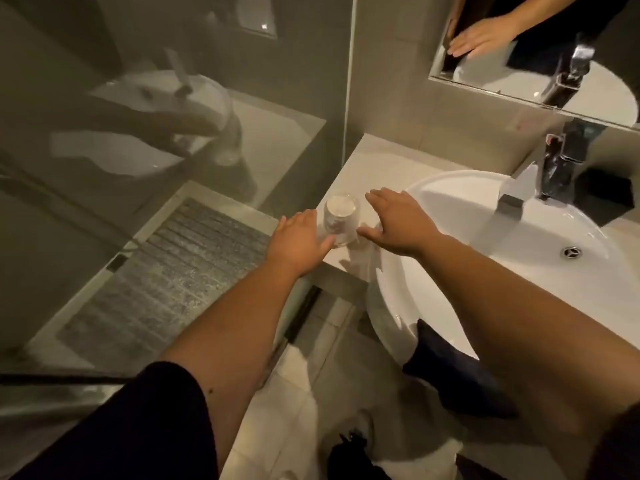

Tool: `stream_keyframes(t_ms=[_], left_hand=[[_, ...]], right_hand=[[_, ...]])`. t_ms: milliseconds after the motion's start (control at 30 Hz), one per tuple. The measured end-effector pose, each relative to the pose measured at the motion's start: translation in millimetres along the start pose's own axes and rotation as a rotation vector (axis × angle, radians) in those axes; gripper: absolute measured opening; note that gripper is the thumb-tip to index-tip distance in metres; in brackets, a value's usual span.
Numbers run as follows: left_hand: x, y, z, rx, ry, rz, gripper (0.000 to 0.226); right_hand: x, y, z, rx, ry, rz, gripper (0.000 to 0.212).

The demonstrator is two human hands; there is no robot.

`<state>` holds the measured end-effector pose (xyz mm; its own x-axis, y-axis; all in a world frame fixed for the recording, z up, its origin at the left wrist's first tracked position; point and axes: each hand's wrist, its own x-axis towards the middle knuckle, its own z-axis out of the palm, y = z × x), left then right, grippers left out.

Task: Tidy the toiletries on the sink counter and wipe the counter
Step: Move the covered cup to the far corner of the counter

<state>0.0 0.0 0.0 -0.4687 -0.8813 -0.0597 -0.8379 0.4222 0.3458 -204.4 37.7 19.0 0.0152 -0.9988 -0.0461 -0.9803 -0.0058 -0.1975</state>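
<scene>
Over a dim bathroom counter, my two bare hands close in on a clear drinking glass turned upside down (pixel 340 221), which stands at the front left corner of the pale stone sink counter (pixel 377 161), just beside the round white ceramic basin (pixel 450 216). My left hand (pixel 299 242) sits on the glass's left side, fingers spread and relaxed, its thumb reaching across to the tumbler's lower edge; whether the thumb actually presses the glass I cannot tell. My right hand (pixel 398 225) hovers flat over the basin rim on the glass's right side, fingers extended and holding nothing, thumb pointing toward the glass with a small gap showing between them. Neither hand has a grip.

I judge this to be the tidying step: the glass appears to be the only loose item on this stretch of counter, and no cloth is in either hand, so wiping looks not yet begun. The next move calls for wrapping one hand around the tumbler's wall and lifting it straight up, since it stands close to the counter's front edge and a sideways nudge could send it to the tiled floor (pixel 304 386). The square chrome tap (pixel 550 168) stands well apart behind the basin, below the wall mirror (pixel 491 83), which reflects one of my hands
</scene>
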Motion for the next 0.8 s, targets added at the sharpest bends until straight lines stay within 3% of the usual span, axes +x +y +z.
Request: stream_keyframes(t_ms=[233, 333, 567, 800], left_hand=[[39.6, 2.8, 12.8, -0.225, -0.106, -0.096, 0.07], [50.2, -1.5, 21.7, -0.391, -0.129, -0.102, 0.066], [62.2, 0.3, 9.2, -0.554, -0.121, -0.074, 0.062], [74.5, 44.1, -42.2, -0.511, -0.192, 0.183, 0.06]], right_hand=[[58.5, 20.0, 14.5, 0.064, -0.219, -0.076, 0.08], [69.3, 19.4, 25.8, 0.132, -0.281, -0.095, 0.072], [60.2, 18.5, 13.6, 0.424, -0.164, -0.012, 0.066], [10.7, 20.7, -45.1, 0.532, 0.052, 0.126, 0.059]])
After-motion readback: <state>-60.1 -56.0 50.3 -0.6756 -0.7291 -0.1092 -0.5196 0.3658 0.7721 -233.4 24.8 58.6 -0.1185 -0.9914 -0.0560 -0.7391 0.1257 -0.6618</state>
